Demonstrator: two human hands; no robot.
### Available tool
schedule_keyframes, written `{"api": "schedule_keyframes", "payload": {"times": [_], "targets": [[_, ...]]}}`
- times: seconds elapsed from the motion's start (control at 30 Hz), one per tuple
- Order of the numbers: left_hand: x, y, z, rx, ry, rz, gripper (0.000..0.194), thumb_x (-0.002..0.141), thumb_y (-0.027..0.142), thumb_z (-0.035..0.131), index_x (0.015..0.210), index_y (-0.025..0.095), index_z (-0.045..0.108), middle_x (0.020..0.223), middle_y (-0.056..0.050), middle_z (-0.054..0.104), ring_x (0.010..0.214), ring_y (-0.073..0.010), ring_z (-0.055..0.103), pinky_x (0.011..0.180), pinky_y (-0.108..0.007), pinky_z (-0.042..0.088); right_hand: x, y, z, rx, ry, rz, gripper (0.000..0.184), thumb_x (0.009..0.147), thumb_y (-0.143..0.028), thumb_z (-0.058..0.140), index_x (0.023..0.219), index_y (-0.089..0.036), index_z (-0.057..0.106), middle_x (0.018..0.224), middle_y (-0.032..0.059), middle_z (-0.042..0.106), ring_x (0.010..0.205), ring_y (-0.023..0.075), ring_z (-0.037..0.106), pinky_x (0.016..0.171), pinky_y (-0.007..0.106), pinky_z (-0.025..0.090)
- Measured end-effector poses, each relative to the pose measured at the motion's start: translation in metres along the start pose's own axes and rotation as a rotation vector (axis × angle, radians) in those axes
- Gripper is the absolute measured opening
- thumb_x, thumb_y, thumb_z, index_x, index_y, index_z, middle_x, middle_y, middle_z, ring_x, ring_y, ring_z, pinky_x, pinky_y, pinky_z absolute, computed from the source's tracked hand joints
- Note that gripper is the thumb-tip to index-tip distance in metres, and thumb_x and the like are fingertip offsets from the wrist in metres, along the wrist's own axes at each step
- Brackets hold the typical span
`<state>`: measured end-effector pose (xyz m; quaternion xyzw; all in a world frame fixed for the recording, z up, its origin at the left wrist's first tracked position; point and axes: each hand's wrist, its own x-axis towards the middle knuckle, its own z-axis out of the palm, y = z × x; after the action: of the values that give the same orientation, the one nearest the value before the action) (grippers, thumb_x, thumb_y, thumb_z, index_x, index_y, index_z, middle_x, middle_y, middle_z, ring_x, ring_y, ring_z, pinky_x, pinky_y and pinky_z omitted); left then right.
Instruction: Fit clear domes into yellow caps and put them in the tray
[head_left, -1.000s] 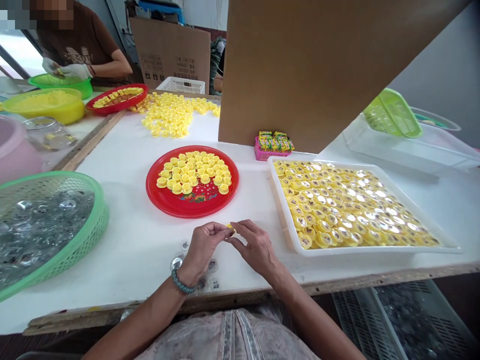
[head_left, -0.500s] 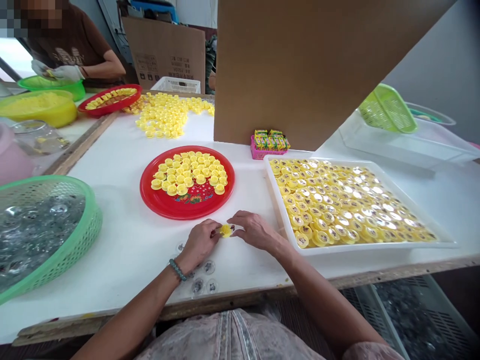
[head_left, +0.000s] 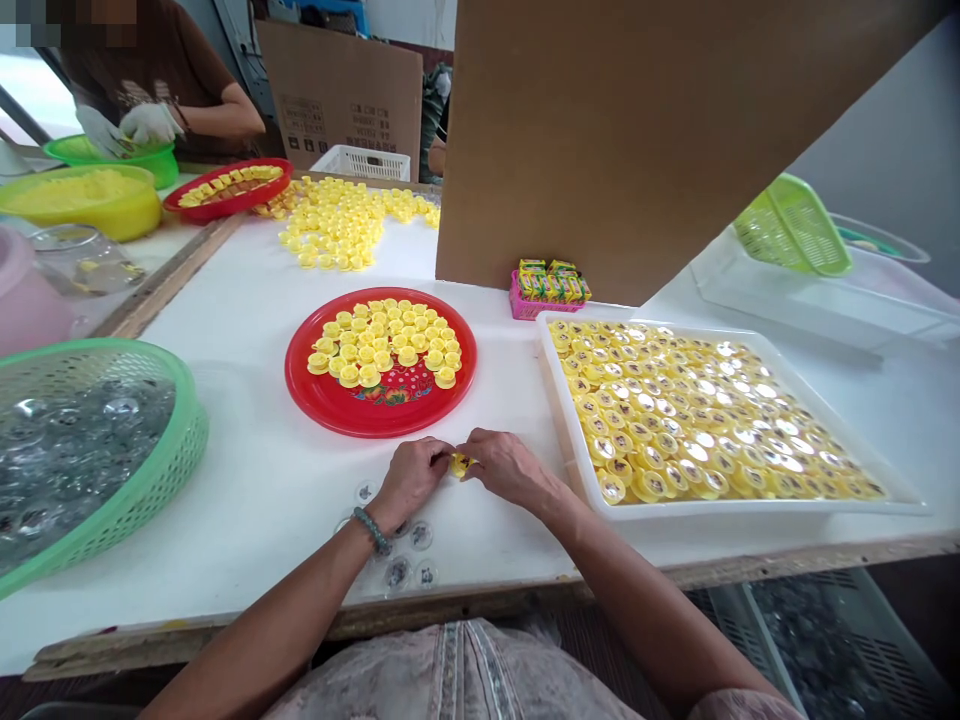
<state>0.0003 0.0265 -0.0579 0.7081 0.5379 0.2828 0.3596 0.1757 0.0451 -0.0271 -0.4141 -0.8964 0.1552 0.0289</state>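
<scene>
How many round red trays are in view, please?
2. The near tray, holding yellow pieces, is left of the white tray; the far tray is farther back, right of the yellow basin. Others may be hidden behind the cardboard panel.

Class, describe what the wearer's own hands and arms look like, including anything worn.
Both left hand and right hand are ungloved. A grey-green bracelet of round beads circles the left wrist. A pale pinkish-grey fabric sleeve shows on the right arm.

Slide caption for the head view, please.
Left hand and right hand hold a yellow piece near a red tray.
</scene>
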Motion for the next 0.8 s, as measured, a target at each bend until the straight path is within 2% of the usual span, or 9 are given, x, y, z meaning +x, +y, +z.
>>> {"api": "schedule_keyframes", "payload": {"times": [0.13, 0.23, 0.5, 0.57, 0.67, 0.8], "targets": [[-0.001, 0.002, 0.000, -0.042, -0.001, -0.067, 0.022, 0.075, 0.015, 0.051, 0.084, 0.020, 0.071, 0.084, -0.004, 0.071, 0.076, -0.0191, 0.063, 0.072, -0.028, 0.045, 0.002, -0.014, -0.008, -0.101, -0.117, 0.088, 0.009, 0.079, -0.017, 0.061, 0.084, -0.018, 0.068, 0.079, 0.0063, 0.064, 0.068, 0.0176, 0.062, 0.056, 0.024, 0.037], [-0.002, 0.000, -0.001, -0.199, -0.048, -0.151, 0.019, 0.074, 0.022, 0.054, 0.084, 0.019, 0.071, 0.081, -0.004, 0.071, 0.074, -0.0188, 0.063, 0.068, -0.028, 0.046, 0.006, -0.023, -0.016, -0.129, -0.198, 0.129, 0.011, 0.080, -0.018, 0.058, 0.085, -0.015, 0.068, 0.083, 0.0090, 0.065, 0.071, 0.0189, 0.063, 0.058, 0.024, 0.040], [0.003, -0.004, 0.010, -0.495, -0.055, -0.406, 0.023, 0.061, 0.037, 0.066, 0.069, 0.015, 0.063, 0.061, -0.002, 0.063, 0.055, -0.0162, 0.057, 0.053, -0.027, 0.046, 0.013, -0.026, -0.018, -0.116, -0.242, 0.137, 0.015, 0.082, -0.018, 0.054, 0.085, -0.013, 0.069, 0.087, 0.0115, 0.065, 0.078, 0.0194, 0.063, 0.063, 0.024, 0.043], [0.002, 0.000, 0.010, -0.521, -0.082, -0.434, 0.026, 0.059, 0.038, 0.067, 0.069, 0.015, 0.061, 0.061, -0.002, 0.062, 0.055, -0.0169, 0.058, 0.053, -0.027, 0.048, 0.011, -0.027, -0.017, -0.120, -0.231, 0.143, 0.017, 0.083, -0.017, 0.051, 0.084, -0.014, 0.068, 0.085, 0.0107, 0.065, 0.077, 0.0192, 0.063, 0.062, 0.024, 0.044], [0.002, 0.002, 0.005, -0.441, -0.136, -0.409, 0.030, 0.061, 0.043, 0.065, 0.071, 0.015, 0.061, 0.063, -0.004, 0.065, 0.058, -0.0197, 0.061, 0.054, -0.029, 0.049, 0.002, -0.027, -0.013, -0.131, -0.150, 0.094, 0.019, 0.083, -0.015, 0.048, 0.080, -0.015, 0.066, 0.079, 0.0079, 0.065, 0.070, 0.0186, 0.063, 0.056, 0.025, 0.044], [0.010, -0.005, 0.000, -0.237, -0.191, -0.393, 0.040, 0.060, 0.053, 0.061, 0.080, 0.018, 0.063, 0.079, -0.008, 0.071, 0.079, -0.0275, 0.066, 0.065, -0.032, 0.053, -0.012, -0.023, 0.000, -0.107, 0.022, 0.085, 0.013, 0.081, -0.018, 0.050, 0.082, -0.016, 0.063, 0.078, 0.0040, 0.064, 0.065, 0.0163, 0.061, 0.051, 0.023, 0.043]]}}
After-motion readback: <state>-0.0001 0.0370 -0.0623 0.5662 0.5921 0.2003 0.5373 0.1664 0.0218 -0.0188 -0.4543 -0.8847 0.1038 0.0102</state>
